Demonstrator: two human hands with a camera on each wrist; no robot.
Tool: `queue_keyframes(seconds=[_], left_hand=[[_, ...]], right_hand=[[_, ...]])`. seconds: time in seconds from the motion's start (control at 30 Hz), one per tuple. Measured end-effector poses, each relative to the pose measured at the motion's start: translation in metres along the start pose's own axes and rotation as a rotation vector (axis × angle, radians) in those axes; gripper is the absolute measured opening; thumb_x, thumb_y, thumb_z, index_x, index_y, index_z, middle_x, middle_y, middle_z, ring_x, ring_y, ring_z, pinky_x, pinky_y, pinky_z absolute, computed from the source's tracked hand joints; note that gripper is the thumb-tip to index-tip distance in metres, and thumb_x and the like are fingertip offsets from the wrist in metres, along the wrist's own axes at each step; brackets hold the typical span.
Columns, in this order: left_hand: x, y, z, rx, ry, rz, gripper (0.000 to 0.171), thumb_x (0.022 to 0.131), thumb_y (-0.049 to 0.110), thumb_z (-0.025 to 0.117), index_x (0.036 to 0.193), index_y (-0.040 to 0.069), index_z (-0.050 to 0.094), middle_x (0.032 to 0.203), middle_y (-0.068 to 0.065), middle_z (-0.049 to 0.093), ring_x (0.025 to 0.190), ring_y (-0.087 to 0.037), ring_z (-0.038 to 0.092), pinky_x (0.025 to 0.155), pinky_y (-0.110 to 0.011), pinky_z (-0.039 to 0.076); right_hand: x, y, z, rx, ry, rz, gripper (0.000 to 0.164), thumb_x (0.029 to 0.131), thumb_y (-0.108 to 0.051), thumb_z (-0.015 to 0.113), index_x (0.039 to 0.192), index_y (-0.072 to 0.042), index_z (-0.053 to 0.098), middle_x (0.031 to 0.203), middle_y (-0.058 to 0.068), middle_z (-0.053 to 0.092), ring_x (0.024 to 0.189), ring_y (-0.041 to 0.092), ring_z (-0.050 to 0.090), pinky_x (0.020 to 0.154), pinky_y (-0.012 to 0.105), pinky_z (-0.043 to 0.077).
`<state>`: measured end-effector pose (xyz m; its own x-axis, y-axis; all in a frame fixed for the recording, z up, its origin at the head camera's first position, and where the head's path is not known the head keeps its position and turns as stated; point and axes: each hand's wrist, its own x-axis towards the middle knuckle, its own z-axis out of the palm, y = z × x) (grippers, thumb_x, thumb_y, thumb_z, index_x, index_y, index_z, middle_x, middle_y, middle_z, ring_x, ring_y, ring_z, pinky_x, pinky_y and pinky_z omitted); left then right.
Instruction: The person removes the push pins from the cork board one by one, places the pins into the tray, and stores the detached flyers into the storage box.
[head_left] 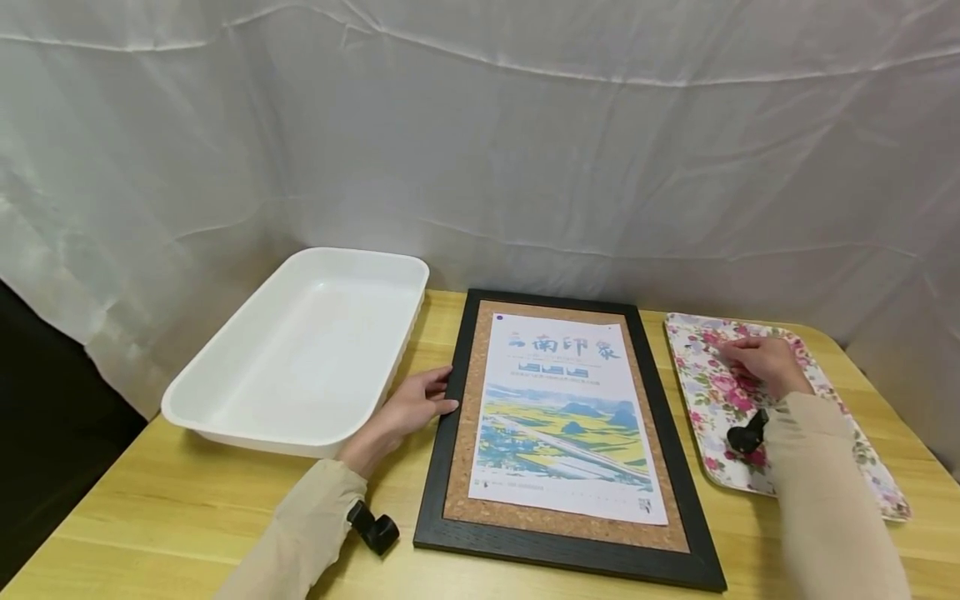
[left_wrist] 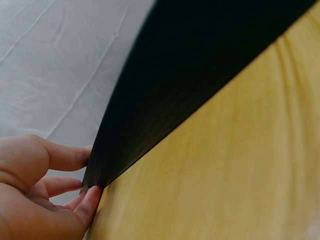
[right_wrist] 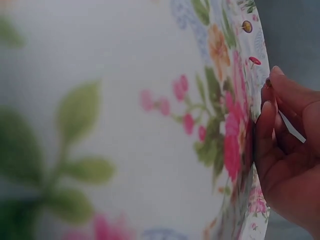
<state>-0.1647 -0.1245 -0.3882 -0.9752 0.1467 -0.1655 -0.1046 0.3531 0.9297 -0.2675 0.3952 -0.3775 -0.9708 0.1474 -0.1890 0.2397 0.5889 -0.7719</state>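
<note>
A black-framed cork board [head_left: 572,533] lies on the table with a printed poster [head_left: 555,392] on it. A purple pushpin [head_left: 499,317] sits in the poster's upper left corner. My left hand [head_left: 412,404] holds the board's left edge, thumb and fingers at the frame's side [left_wrist: 135,110]. Over the floral tray [head_left: 697,400] on the right is my right hand [head_left: 765,363]. In the right wrist view its thumb and fingertip pinch a small gold-looking thumbtack [right_wrist: 268,83], mostly hidden. Close by on the tray lie a red thumbtack [right_wrist: 254,60] and a gold thumbtack [right_wrist: 246,26].
A deep white plastic tray [head_left: 292,358] stands on the left, beside my left forearm. Grey cloth [head_left: 525,150] hangs behind the wooden table [head_left: 172,508]. Small cameras are strapped to both wrists.
</note>
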Motion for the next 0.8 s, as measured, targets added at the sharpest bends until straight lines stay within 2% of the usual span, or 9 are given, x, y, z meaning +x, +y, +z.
queue_keyframes(seconds=[0.3,0.8], left_hand=[[0.0000,0.0012,0.0009,0.005,-0.001,0.002,0.063,0.091,0.000,0.064,0.148,0.001,0.036,0.138,-0.022,0.048,0.125,-0.036,0.047,0.099,-0.043,0.045],[-0.0007,0.0008,0.0005,-0.004,0.002,0.003,0.063,0.091,-0.001,0.063,0.148,-0.001,0.037,0.137,-0.023,0.048,0.125,-0.037,0.047,0.099,-0.043,0.044]], right_hand=[[0.0008,0.0050,0.0050,0.009,0.028,-0.008,0.057,0.095,-0.032,0.061,0.126,0.016,0.053,0.072,-0.008,0.063,0.063,0.005,0.057,0.054,0.024,0.049],[0.0037,0.0070,0.0051,-0.024,0.031,-0.012,0.065,0.093,-0.040,0.060,0.128,0.014,0.052,0.077,-0.009,0.061,0.068,0.006,0.055,0.058,0.027,0.049]])
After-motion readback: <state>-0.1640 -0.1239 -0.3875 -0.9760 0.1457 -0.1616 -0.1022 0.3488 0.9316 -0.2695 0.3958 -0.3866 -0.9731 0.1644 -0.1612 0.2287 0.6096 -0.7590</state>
